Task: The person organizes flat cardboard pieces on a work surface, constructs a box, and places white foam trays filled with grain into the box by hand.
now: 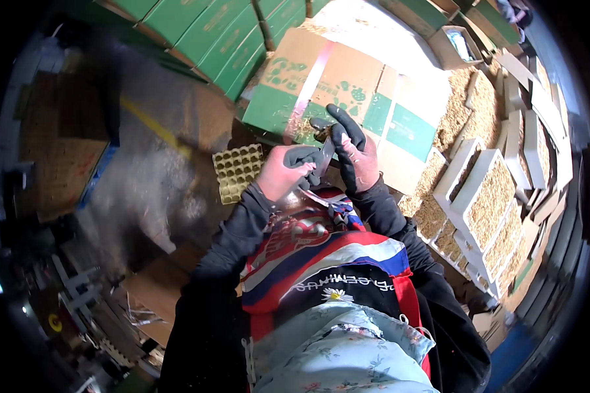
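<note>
My left hand (286,170), in a pink glove with dark grey fingers, has its fingers curled round the lower end of a translucent strip (327,153). My right hand (358,156), in a matching glove, is at the strip's upper end with its index finger stretched out. A small brown patch or object (325,133) shows by the right fingers; what it is, and whether that hand grips the strip, I cannot tell. Both hands are above the near edge of a green-and-brown cardboard carton (346,73), which is closed, printed with fruit and banded with pale tape. Husk-like bits lie on it.
Green cartons (216,42) are stacked behind on the left. A moulded egg tray (238,172) lies left of my left hand. White foam boxes (486,196) filled with husk-like material stand at right. An open carton (455,46) is at the upper right; a brown carton (61,167) is far left.
</note>
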{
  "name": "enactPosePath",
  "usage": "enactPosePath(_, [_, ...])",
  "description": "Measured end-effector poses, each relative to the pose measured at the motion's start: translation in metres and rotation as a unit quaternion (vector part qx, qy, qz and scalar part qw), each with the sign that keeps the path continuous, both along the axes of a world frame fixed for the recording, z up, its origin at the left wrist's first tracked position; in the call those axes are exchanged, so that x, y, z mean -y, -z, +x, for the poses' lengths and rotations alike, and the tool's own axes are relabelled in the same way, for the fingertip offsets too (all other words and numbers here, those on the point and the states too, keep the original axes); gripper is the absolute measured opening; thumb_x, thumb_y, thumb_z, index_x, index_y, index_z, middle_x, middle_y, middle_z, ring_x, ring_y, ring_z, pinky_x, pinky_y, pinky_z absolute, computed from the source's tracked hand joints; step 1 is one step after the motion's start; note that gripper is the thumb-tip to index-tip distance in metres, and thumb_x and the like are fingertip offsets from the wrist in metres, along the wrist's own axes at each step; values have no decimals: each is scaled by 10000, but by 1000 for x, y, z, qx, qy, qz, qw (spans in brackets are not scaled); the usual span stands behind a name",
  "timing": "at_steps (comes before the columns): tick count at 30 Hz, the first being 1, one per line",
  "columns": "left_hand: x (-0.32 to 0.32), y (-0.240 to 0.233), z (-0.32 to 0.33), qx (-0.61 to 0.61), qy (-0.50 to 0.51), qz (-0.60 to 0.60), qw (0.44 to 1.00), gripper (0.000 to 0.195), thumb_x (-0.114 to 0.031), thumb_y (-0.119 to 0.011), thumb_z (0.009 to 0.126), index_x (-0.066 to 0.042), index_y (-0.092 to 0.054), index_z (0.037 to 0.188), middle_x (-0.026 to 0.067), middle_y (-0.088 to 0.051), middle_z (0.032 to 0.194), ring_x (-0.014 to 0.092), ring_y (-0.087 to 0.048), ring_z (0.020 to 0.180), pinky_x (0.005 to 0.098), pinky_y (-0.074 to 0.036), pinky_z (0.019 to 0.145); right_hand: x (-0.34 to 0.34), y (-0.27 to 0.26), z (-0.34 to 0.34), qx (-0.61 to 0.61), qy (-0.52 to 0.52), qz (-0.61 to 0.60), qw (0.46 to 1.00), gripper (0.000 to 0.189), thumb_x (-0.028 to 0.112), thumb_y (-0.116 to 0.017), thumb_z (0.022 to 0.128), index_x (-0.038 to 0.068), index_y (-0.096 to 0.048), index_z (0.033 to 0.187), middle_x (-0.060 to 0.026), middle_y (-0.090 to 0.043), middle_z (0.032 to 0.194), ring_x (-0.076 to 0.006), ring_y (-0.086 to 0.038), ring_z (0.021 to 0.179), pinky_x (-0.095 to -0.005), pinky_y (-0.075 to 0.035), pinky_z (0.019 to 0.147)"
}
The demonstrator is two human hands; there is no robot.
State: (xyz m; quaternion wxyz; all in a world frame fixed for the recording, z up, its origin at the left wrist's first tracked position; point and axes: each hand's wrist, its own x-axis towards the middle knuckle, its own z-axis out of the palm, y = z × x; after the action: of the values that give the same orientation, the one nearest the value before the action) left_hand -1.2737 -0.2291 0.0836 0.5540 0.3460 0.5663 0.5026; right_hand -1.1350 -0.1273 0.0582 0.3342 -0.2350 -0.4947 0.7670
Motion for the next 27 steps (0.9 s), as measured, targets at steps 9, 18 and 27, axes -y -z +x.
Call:
enactPosePath(9, [-77, 1, 3, -570, 219, 99, 786, 288, -115, -583, 662, -51, -508, 932, 133, -560, 904, 282, -541, 873, 369, -428, 748, -6, 7, 65, 387, -19, 303, 871, 181, 80, -538, 785, -1, -528, 946, -191, -575, 731, -265, -596, 693, -334, -448, 624])
enactPosePath(18, [-166, 23, 31, -665, 17, 118, 737, 607, -268, -611, 699, -96, -376, 1232, 135, -383, 1224, 292, -336, 1152, 473, -230, 976, -145, 3, 89, 658, 222, 285, 661, 279, 289, -453, 855, 24, -535, 877, -210, -562, 679, -374, -557, 621, -417, -435, 554])
enactPosePath(27, [-132, 78, 16, -706, 41, 17, 706, 655, -346, -548, 717, -15, -350, 1247, 180, -295, 1297, 351, -199, 1245, 584, -94, 984, -50, 9, 55, 366, -58, 233, 899, 278, 250, -565, 804, 3, -597, 927, -52, -567, 682, -135, -518, 630, -275, -419, 575])
